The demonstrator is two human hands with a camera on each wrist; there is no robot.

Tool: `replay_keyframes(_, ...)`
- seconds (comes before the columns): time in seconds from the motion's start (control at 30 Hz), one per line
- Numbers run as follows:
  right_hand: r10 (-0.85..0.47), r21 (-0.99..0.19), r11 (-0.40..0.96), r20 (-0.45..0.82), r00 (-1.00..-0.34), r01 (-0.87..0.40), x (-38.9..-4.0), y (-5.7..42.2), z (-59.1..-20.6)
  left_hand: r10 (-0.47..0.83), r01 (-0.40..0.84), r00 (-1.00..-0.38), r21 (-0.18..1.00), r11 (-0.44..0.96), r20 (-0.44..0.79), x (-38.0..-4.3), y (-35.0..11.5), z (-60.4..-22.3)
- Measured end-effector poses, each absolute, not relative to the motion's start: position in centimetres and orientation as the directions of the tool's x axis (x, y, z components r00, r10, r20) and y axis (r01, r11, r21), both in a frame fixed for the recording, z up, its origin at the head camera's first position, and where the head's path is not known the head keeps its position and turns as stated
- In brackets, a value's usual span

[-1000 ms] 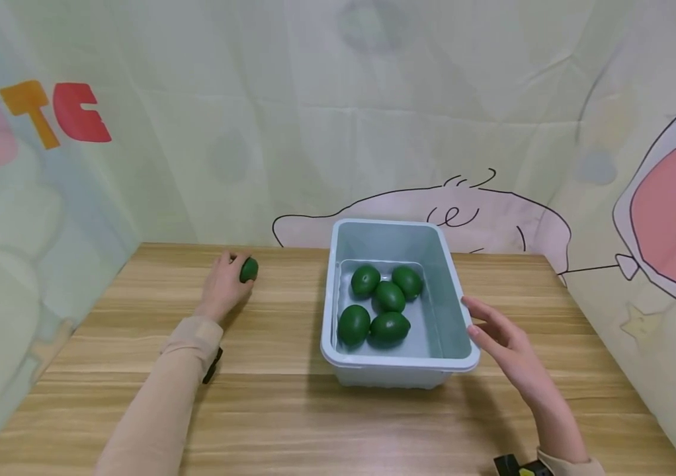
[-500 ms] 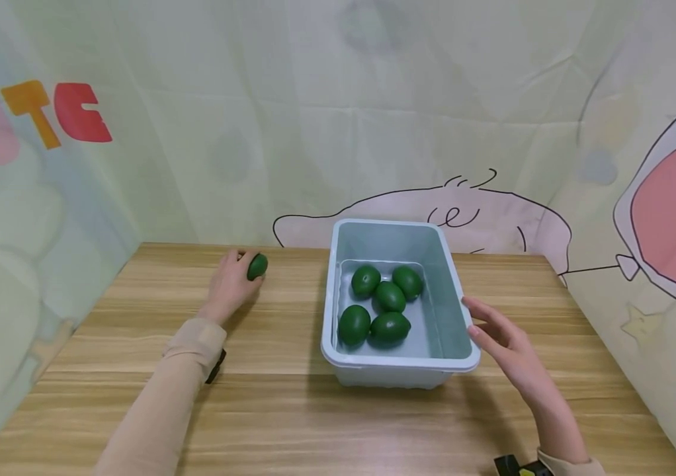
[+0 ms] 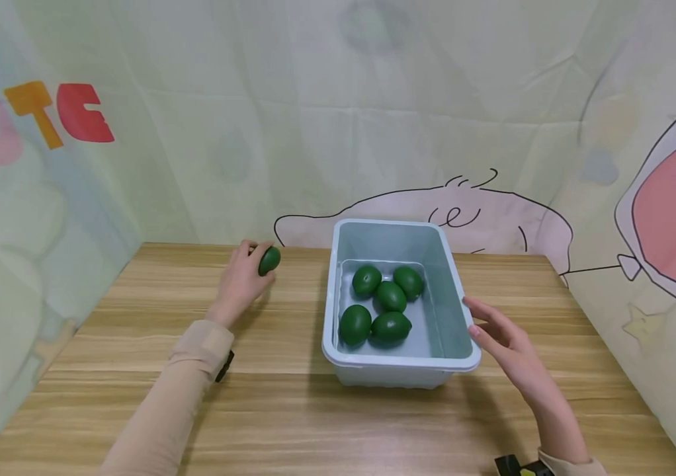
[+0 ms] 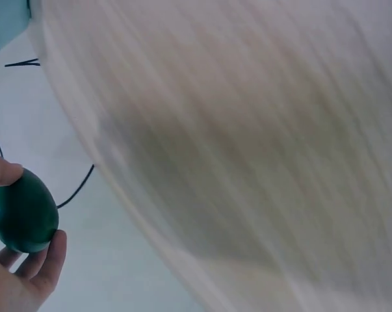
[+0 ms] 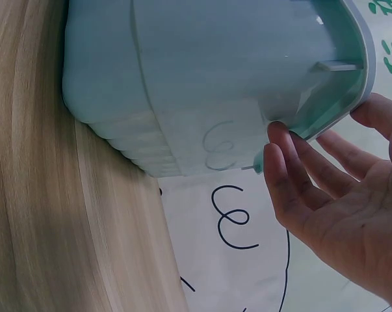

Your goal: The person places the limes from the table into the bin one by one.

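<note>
A dark green lime [image 3: 269, 260] is held between the thumb and fingers of my left hand [image 3: 243, 281], just above the back left of the table. In the left wrist view the same lime [image 4: 25, 211] shows between the fingertips. Several more limes [image 3: 391, 297] lie on the bottom of a pale blue plastic bin [image 3: 400, 362]. My right hand [image 3: 507, 344] is at the bin's right rim, with loosely bent fingers touching it. The right wrist view shows the thumb [image 5: 379, 114] at the rim's edge and the other fingers below it, against the outer side.
The bin stands on a wood-grain table [image 3: 278, 423], right of centre. A printed cloth backdrop [image 3: 225, 132] hangs behind the table and along both sides. A pale sleeve [image 3: 165, 410] covers the left forearm.
My left hand has moved to the right with the lime, coming nearer to the bin. The right hand, the bin and the limes in it have stayed in place.
</note>
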State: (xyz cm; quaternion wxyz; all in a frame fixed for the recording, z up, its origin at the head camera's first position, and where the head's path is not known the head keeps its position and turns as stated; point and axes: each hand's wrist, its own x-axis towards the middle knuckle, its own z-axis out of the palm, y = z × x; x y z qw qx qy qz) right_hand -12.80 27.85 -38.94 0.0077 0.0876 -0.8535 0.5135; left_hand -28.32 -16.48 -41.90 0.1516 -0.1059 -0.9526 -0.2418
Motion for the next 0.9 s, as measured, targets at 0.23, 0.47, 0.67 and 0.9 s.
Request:
replay_keyframes(0.23, -0.141, -0.877, 0.454, 0.101, -0.985, -0.156, -12.8, 27.8, -38.9, 0.144, 0.304, -0.916, 0.415, 0.858, 0.375, -28.0, -15.8, -41.4)
replay_keyframes(0.47, -0.143, -0.879, 0.452, 0.098, -0.985, -0.153, -12.8, 27.8, -38.9, 0.175, 0.348, -0.888, 0.372, 0.860, 0.426, -27.3, -14.8, -40.4)
replay_keyframes(0.67, -0.144, -0.881, 0.450, 0.092, -0.985, -0.148, -12.8, 27.8, -38.9, 0.189, 0.375, -0.866, 0.349, 0.859, 0.463, -26.8, -14.1, -39.6)
replay_keyframes(0.9, -0.145, -0.881, 0.451, 0.087, -0.986, -0.144, -12.7, 27.8, -38.8, 0.188, 0.401, -0.840, 0.349, 0.847, 0.510, -26.3, -13.5, -39.0)
